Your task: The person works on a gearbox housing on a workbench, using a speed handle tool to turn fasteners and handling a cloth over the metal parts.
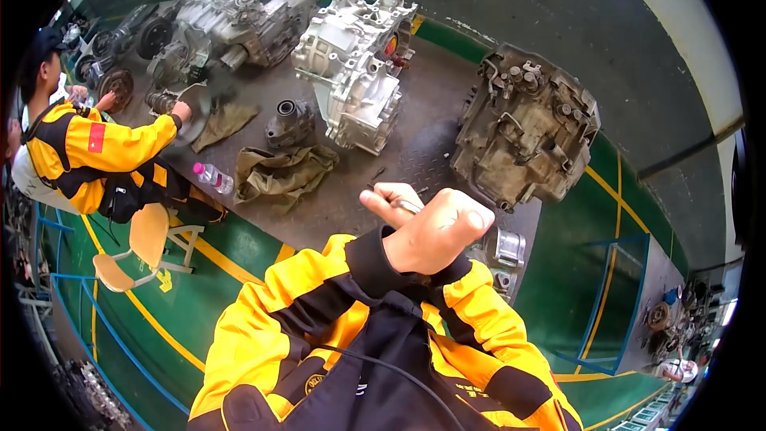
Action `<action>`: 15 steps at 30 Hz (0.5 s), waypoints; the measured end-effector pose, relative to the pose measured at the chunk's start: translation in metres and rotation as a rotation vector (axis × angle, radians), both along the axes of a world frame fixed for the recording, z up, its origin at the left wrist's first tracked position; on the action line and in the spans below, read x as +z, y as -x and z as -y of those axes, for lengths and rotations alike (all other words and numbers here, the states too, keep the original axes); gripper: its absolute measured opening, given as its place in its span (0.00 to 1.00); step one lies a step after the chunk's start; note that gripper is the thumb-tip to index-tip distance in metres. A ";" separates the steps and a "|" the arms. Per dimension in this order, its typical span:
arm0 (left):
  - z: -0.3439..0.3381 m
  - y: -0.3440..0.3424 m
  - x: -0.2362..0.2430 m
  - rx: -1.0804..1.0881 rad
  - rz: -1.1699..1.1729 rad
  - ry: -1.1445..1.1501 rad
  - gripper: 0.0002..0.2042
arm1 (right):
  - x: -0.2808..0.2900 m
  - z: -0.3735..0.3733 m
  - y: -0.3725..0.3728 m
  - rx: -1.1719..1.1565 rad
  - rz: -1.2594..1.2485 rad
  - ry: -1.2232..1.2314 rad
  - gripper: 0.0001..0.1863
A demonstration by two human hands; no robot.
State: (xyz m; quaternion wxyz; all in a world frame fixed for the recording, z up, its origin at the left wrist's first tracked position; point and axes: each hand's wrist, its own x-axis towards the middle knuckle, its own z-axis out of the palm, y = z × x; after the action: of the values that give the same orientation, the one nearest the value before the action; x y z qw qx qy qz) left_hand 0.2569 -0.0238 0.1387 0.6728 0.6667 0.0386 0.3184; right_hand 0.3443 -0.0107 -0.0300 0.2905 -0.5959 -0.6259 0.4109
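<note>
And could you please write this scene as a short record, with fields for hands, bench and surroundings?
Left hand: the left hand is before the chest, hiding most of the right hand
Between hands: small shiny item, kind unclear
Bench: on the bench, pale metal housing; grimy brown assembly to its right
Cloth: crumpled khaki cloth, just right of a pink-capped bottle
Nearby: another person at far left, hands at machine parts; tan chair beside them
</note>
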 end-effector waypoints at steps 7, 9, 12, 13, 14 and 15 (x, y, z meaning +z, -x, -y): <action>-0.039 0.021 -0.032 0.217 0.066 0.134 0.21 | 0.049 0.006 -0.072 -0.085 -0.266 -0.213 0.11; -0.079 0.033 -0.038 0.090 0.119 0.375 0.23 | 0.072 0.047 -0.048 -0.160 -0.323 -0.033 0.12; -0.081 0.012 -0.032 -0.016 0.057 0.256 0.21 | 0.069 0.073 -0.008 0.264 -0.120 -0.052 0.06; -0.065 -0.001 -0.031 0.033 0.010 0.130 0.12 | 0.069 0.064 0.008 0.286 -0.121 -0.032 0.05; -0.050 -0.024 -0.040 0.089 0.000 -0.301 0.06 | 0.038 0.059 0.026 0.034 -0.429 -0.410 0.06; -0.036 -0.039 -0.031 0.056 0.050 -0.708 0.03 | 0.042 0.055 0.024 0.024 -0.426 -0.408 0.06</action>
State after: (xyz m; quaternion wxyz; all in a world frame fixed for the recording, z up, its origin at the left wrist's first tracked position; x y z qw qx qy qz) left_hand 0.2956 0.0117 0.1073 0.3918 0.8492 -0.0722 0.3466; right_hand 0.3199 -0.0657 0.0122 0.5245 -0.4180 -0.6273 0.3959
